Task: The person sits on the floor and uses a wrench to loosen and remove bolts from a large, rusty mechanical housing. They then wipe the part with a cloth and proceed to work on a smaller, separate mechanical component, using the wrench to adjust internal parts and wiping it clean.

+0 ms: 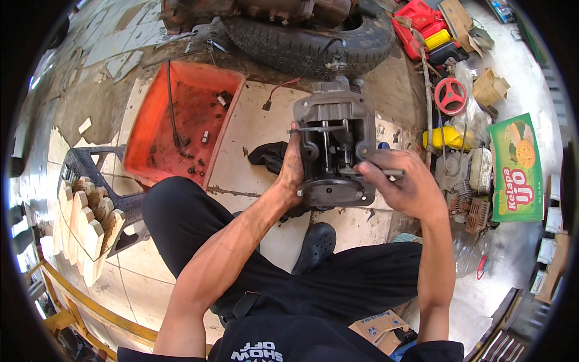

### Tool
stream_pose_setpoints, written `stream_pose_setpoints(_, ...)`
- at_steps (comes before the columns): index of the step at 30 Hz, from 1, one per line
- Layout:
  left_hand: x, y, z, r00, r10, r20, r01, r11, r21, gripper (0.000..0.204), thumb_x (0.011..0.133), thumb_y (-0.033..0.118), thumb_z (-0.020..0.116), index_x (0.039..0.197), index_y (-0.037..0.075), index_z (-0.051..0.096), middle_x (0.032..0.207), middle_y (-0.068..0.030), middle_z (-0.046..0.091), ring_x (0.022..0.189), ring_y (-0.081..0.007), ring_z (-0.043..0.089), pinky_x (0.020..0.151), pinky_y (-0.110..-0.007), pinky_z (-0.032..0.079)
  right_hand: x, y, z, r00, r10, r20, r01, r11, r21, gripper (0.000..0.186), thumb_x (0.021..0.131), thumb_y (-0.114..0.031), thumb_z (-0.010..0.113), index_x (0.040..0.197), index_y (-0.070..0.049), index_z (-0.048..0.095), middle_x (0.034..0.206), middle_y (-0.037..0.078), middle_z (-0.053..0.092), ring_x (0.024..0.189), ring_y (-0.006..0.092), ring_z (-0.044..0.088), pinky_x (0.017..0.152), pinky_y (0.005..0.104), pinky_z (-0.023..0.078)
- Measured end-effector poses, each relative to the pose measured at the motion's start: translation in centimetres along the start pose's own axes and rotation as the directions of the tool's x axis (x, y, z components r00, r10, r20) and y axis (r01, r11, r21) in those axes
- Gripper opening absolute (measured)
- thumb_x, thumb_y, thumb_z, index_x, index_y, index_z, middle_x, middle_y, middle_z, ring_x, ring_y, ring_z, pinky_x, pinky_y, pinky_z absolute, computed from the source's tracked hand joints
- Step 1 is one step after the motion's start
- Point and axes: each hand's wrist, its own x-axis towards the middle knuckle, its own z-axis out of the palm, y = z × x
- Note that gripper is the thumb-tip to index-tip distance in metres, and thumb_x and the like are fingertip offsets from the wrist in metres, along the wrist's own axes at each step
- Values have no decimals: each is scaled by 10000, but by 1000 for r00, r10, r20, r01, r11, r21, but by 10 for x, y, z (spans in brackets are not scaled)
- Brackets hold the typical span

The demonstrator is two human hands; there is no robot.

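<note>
A dark grey cast-metal gear-shift housing stands upright between my hands, its hollow side toward me. Two shiny shafts run lengthwise inside the opening, and a flat metal fork crosses near their upper ends. My left hand is closed along the housing's left side, thumb up by the fork. At the lower right side of the housing, my right hand pinches a short metal rod between thumb and fingers. The rod's inner end reaches toward the shafts; whether it touches them I cannot tell.
A red plastic tub with small dirty parts lies left on the tiles. Behind the housing is a large tyre under a rusty metal assembly. Red valve wheel, engine parts and a green carton stand right; a black stool is left.
</note>
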Motion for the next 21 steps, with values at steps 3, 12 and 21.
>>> stream_pose_setpoints(3, 0, -1, -2, 999, 26, 32, -26, 1000, 3, 943, 830, 854, 302, 1413, 134, 475, 1290, -139, 595, 1086, -286, 652, 945, -497, 557, -2, -9, -15, 994, 97, -56, -91, 990, 106, 184, 922, -141, 631, 821, -10, 712, 686, 127, 649, 613, 297, 625, 583, 367, 470)
stream_pose_setpoints(12, 6, -9, -4, 994, 53, 98, -57, 998, 32, 982, 825, 853, 324, 1416, 80, 455, 1274, -155, 595, 1069, -287, 655, 936, -461, 568, -30, -27, -27, 993, -93, -71, 80, 983, -168, 39, 828, -15, 685, 817, 22, 689, 706, 109, 648, 615, 268, 632, 569, 350, 478)
stream_pose_setpoints(21, 8, -10, -11, 990, 109, 94, -118, 988, 96, 989, 848, 839, 270, 1429, 50, 408, 1279, -168, 595, 1084, -278, 655, 933, -411, 569, -39, -19, -22, 997, -20, -68, 20, 1000, 2, 74, 851, -30, 671, 790, 12, 679, 689, 102, 638, 594, 254, 619, 553, 346, 479)
